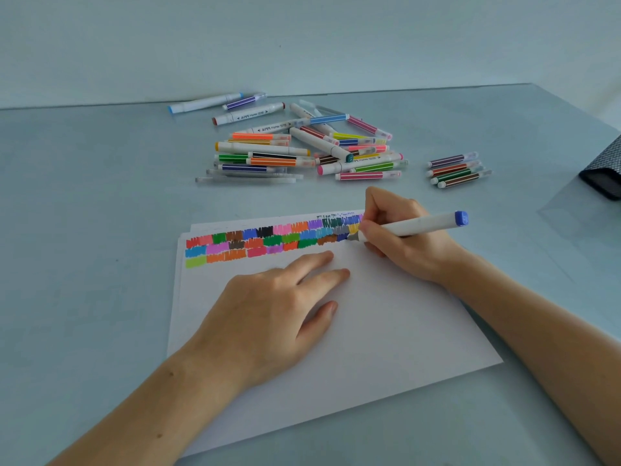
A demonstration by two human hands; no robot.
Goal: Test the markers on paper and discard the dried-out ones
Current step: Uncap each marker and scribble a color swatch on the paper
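A white sheet of paper (pixel 369 331) lies on the table, its top strip filled with rows of coloured test scribbles (pixel 268 242). My right hand (pixel 400 237) grips a thick white marker with a blue end cap (pixel 423 225), its tip touching the paper at the right end of the scribbles. My left hand (pixel 279 307) rests flat on the paper with fingers spread, just below the scribbles. A large pile of mixed markers (pixel 302 146) lies beyond the paper. A small separate group of thin markers (pixel 457 169) lies to the right of the pile.
A dark patterned pouch (pixel 605 169) sits at the right edge of the light blue table. A blue-capped white marker and a purple one (pixel 215 101) lie apart near the table's far edge. A pale wall stands behind.
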